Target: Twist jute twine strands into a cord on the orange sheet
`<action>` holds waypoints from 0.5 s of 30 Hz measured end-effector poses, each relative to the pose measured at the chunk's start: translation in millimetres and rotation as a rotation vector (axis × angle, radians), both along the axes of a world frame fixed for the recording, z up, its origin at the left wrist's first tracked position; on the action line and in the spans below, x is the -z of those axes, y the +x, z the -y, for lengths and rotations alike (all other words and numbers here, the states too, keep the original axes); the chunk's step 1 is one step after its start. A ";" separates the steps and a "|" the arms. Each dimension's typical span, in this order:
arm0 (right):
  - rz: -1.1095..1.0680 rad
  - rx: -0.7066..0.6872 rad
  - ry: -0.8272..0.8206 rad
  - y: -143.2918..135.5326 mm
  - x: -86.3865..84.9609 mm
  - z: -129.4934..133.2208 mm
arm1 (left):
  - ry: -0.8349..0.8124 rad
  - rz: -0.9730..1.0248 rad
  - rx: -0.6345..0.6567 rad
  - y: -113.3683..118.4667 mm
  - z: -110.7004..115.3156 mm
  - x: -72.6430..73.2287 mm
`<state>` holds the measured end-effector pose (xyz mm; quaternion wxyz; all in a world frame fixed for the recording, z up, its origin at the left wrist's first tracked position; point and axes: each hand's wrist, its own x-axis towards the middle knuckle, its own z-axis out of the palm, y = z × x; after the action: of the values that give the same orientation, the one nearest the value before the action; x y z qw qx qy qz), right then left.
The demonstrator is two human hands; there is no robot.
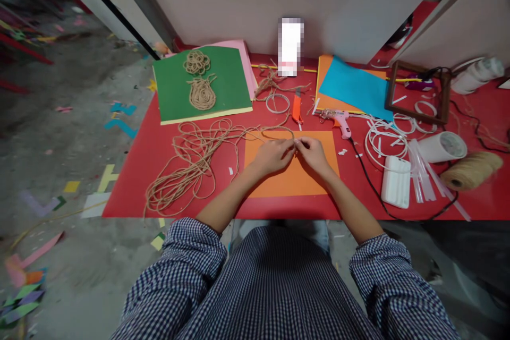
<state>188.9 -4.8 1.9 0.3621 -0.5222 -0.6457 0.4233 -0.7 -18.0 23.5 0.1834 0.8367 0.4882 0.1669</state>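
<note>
My left hand (pixel 274 155) and my right hand (pixel 313 154) meet above an orange sheet (pixel 292 183), fingertips pinched together on the end of a brown twine (pixel 199 156). The twine arcs up behind my left hand and runs left into a loose tangle on the red table. Behind my hands lie an orange cutter (pixel 297 109) and a white ring (pixel 278 103). A pink glue gun (pixel 340 121) rests to the right of them.
A green sheet (pixel 231 82) at the back left bears coiled twine (pixel 202 93). To the right are a blue sheet (pixel 354 85), a wooden frame (pixel 418 115), a white power strip (pixel 396 181), clear glue sticks (pixel 422 172) and a twine spool (pixel 472 170). A black cord crosses there.
</note>
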 end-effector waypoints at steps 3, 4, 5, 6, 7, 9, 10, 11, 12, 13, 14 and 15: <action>0.054 -0.001 0.028 -1.1 0.1 0.4 | -0.007 -0.073 0.001 -2.2 -1.2 -1.5; 0.074 -0.001 0.044 -1.6 0.1 0.7 | -0.011 -0.091 0.002 -2.7 -1.6 -1.9; 0.091 0.000 0.059 -2.1 0.1 1.0 | -0.016 -0.104 0.003 -3.0 -1.9 -2.2; 0.104 -0.002 0.072 -2.5 0.3 1.2 | -0.021 -0.112 0.004 -3.1 -2.2 -2.5; 0.117 -0.003 0.082 -2.9 0.4 1.3 | -0.024 -0.119 0.003 -3.2 -2.3 -2.7; 0.155 -0.006 0.098 -3.3 0.7 1.3 | -0.026 -0.129 -0.004 -3.0 -2.4 -2.9; 0.181 -0.007 0.108 -3.5 0.7 1.3 | -0.027 -0.135 -0.005 -2.8 -2.4 -2.8; 0.210 -0.010 0.121 -3.5 0.5 1.4 | -0.026 -0.142 -0.006 -2.6 -2.3 -2.5; 0.240 -0.014 0.135 -3.6 0.3 1.6 | -0.024 -0.148 -0.008 -2.5 -2.3 -2.0; 0.268 -0.019 0.152 -3.8 0.0 1.8 | -0.023 -0.151 -0.009 -2.4 -2.3 -1.5; 0.293 -0.023 0.167 -3.9 -0.3 2.2 | -0.024 -0.152 -0.009 -2.3 -2.3 -1.0; 0.315 -0.025 0.180 -4.1 -0.6 2.7 | -0.027 -0.150 -0.009 -2.2 -2.4 -0.5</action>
<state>184.8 -7.5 2.5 0.2965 -0.5394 -0.7363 0.2812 -2.9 -15.6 24.0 0.1569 0.8421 0.5066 0.0979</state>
